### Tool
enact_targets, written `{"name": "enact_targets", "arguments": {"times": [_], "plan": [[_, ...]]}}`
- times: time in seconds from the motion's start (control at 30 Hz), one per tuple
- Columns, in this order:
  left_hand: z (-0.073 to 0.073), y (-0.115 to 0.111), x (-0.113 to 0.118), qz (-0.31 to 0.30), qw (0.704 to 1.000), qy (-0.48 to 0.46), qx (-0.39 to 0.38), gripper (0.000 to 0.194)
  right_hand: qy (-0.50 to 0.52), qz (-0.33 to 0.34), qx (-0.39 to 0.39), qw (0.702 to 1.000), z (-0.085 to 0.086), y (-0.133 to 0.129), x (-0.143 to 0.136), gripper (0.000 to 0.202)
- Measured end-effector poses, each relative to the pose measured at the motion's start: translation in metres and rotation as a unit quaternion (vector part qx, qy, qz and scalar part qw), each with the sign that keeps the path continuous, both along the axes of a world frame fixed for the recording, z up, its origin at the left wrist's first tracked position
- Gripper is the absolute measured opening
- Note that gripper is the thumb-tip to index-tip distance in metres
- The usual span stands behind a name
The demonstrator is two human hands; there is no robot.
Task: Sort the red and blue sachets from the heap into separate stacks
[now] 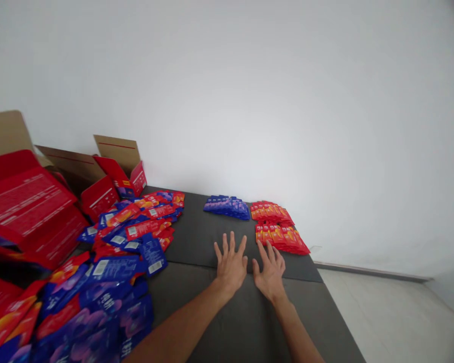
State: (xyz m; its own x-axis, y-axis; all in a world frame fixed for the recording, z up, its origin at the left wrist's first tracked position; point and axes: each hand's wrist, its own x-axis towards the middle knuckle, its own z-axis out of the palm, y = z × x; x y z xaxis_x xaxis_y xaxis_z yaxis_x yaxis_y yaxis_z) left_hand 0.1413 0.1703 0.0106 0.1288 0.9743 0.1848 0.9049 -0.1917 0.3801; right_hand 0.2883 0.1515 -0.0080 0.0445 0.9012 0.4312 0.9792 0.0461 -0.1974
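My left hand (231, 263) is over the dark table (196, 237) with fingers spread and nothing in it. To its right, my right hand (270, 269) is also open, its fingertips close to the near edge of a row of overlapping red packets (282, 238); I cannot tell whether they touch. Just behind lies a second row of red packets (271, 212). A row of overlapping blue packets (227, 206) lies left of that one, by the wall.
Mixed red and blue packets lie in a loose heap (117, 267) on the left. Behind it, several open red cardboard boxes (30, 206) stand with flaps raised. A white wall (249, 101) bounds the table's far side; pale floor (386, 302) shows beyond its right edge.
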Motion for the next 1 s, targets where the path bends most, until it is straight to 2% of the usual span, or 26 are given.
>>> {"name": "enact_targets", "arguments": {"times": [0.23,0.47,0.63,0.8,0.9,1.0], "plan": [[-0.002,-0.039,-0.078,0.027,0.999,0.024,0.028,0.065,0.002,0.036,0.018,0.999,-0.008,-0.034,-0.068,0.058],[-0.018,-0.076,-0.13,0.028,0.998,0.031,0.049,0.061,-0.007,0.069,0.029,0.997,-0.02,-0.07,-0.122,0.056],[-0.03,-0.109,-0.154,0.012,0.997,0.04,0.068,0.054,-0.008,0.082,0.041,0.996,-0.029,-0.104,-0.145,0.053],[-0.03,-0.148,-0.165,0.002,0.997,0.064,0.045,0.05,0.0,0.086,0.029,0.996,-0.03,-0.143,-0.16,0.052],[-0.026,-0.168,-0.169,-0.035,0.997,0.064,0.021,0.045,0.005,0.082,0.03,0.996,-0.027,-0.164,-0.165,0.05],[-0.022,-0.183,-0.175,-0.104,0.993,0.044,-0.013,0.035,0.006,0.082,0.031,0.996,-0.024,-0.18,-0.167,0.047]]}}
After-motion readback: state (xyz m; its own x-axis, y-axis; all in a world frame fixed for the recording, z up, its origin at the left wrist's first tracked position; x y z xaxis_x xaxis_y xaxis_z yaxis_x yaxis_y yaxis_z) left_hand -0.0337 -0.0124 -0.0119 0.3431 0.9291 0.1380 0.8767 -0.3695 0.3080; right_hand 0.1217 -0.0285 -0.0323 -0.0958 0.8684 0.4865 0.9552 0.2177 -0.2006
